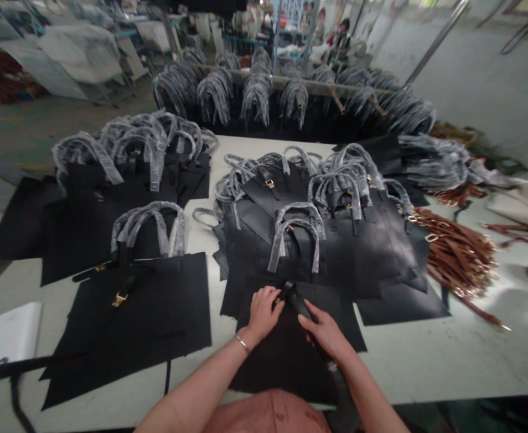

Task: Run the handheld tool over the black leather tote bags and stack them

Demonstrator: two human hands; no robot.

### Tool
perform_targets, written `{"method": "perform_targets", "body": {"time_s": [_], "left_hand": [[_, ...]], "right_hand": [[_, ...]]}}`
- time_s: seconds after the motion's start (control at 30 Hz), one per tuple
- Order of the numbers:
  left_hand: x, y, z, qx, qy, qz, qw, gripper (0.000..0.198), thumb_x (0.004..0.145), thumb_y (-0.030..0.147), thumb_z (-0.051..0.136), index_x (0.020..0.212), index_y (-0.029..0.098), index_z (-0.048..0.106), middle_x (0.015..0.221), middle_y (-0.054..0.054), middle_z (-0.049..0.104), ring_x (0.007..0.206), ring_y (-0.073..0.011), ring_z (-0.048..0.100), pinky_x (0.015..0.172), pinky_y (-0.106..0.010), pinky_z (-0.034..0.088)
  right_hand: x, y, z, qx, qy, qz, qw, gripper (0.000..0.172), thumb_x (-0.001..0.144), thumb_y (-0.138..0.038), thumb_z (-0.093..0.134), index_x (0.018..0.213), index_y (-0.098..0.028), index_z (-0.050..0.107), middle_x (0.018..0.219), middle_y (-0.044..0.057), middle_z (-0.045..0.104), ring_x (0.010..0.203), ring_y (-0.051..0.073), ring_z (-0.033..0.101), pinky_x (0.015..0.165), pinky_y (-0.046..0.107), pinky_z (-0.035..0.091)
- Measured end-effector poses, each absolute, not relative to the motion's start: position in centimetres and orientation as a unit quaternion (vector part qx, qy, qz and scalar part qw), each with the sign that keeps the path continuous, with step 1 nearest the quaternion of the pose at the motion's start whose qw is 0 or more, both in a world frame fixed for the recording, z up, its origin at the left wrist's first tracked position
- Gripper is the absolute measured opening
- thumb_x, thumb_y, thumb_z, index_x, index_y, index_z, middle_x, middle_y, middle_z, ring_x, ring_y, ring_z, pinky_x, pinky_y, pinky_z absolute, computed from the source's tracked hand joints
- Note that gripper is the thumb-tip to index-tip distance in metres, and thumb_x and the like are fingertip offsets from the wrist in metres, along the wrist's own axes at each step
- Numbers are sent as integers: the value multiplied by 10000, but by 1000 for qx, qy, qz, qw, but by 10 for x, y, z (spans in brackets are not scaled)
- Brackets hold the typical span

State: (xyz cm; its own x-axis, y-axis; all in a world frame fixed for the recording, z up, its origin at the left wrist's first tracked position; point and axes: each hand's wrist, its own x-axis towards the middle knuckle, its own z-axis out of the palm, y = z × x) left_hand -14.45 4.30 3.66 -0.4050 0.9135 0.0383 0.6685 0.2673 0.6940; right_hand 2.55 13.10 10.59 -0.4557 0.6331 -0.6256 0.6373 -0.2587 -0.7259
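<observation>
A black bag panel [282, 361] lies flat on the table in front of me. Over it, my right hand [325, 331] is closed around a long black strap [300, 305], whose lower part runs down under my wrist toward the table's front edge. My left hand [261, 313], with a bracelet at the wrist, pinches at the upper end of this strap, close to a small metal piece too blurred to make out. Just beyond both hands stand plastic-wrapped handles [297, 231] on another black panel.
Black panels [156, 313] with wrapped handles are piled at left, and more [372, 240] at right. Brown straps with metal clips [465, 255] lie farther right. A white box [14, 334] sits at the left edge. Behind the table, wrapped handles [255, 96] hang along a rail.
</observation>
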Motion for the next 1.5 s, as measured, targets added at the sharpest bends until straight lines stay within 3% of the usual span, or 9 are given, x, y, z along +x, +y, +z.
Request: {"method": "perform_targets", "body": {"time_s": [0.1, 0.33, 0.53, 0.83, 1.1, 1.2, 1.3, 1.43, 1.5], "left_hand": [[-140, 44, 39, 484, 770, 346, 232, 235, 882, 305, 543, 1091, 211, 593, 991, -45, 631, 931, -207, 555, 833, -342, 391], [-142, 45, 38, 398, 741, 396, 369, 114, 793, 278, 600, 722, 191, 584, 741, -8, 587, 787, -184, 531, 760, -290, 359], [-149, 56, 37, 336, 679, 467, 456, 203, 773, 353, 599, 730, 155, 583, 650, 11, 574, 638, -136, 528, 623, -240, 383], [-141, 43, 51, 277, 575, 530, 558, 319, 734, 392, 650, 886, 113, 620, 782, -62, 643, 649, -143, 606, 633, -278, 492], [-126, 26, 60, 378, 617, 479, 497, 165, 818, 254, 562, 814, 126, 664, 637, 2, 568, 581, -119, 522, 578, -231, 420], [-122, 18, 62, 396, 667, 478, 412, 262, 763, 178, 628, 1023, 150, 647, 854, -35, 617, 724, -149, 564, 700, -265, 451], [-124, 12, 64, 401, 715, 477, 315, 411, 819, 173, 581, 1226, 216, 550, 1138, -77, 548, 916, -170, 576, 854, -299, 443], [-134, 16, 62, 246, 701, 478, 469, 131, 860, 264, 570, 929, 191, 654, 1037, -72, 597, 968, -187, 575, 833, -274, 442], [-136, 20, 59, 166, 674, 465, 549, 190, 872, 301, 550, 779, 156, 629, 884, -72, 630, 819, -171, 602, 685, -252, 458]], "right_hand": [[24, 128, 105, 522, 614, -592, -5, 704, 791, -421, 596, 1411, -130, 435, 644, -18, 621, 475, 133, 578, 452, 245, 456], [21, 113, 101, 523, 663, -533, -54, 699, 813, -471, 559, 1419, -145, 437, 790, 30, 685, 613, 170, 623, 607, 284, 490], [51, 106, 114, 514, 675, -529, -5, 660, 770, -425, 609, 1350, -120, 528, 614, -12, 641, 454, 149, 589, 542, 284, 470], [70, 88, 156, 515, 612, -601, -12, 754, 779, -480, 592, 1432, -157, 399, 581, -54, 556, 500, 140, 565, 483, 254, 443], [54, 93, 163, 486, 540, -686, -26, 791, 747, -469, 649, 1422, -154, 385, 690, -30, 601, 495, 117, 550, 448, 239, 424], [54, 94, 163, 504, 532, -679, -43, 819, 738, -475, 658, 1431, -150, 365, 697, -29, 606, 492, 115, 544, 447, 238, 417], [62, 93, 161, 512, 542, -666, -35, 847, 723, -480, 664, 1431, -129, 362, 697, -29, 598, 502, 118, 541, 452, 243, 422], [70, 88, 159, 523, 560, -642, -14, 868, 728, -495, 637, 1443, -103, 340, 577, -62, 543, 488, 127, 524, 460, 246, 418], [71, 86, 160, 525, 567, -635, -5, 865, 733, -503, 629, 1444, -100, 343, 537, -70, 529, 481, 127, 521, 465, 244, 413]]}}
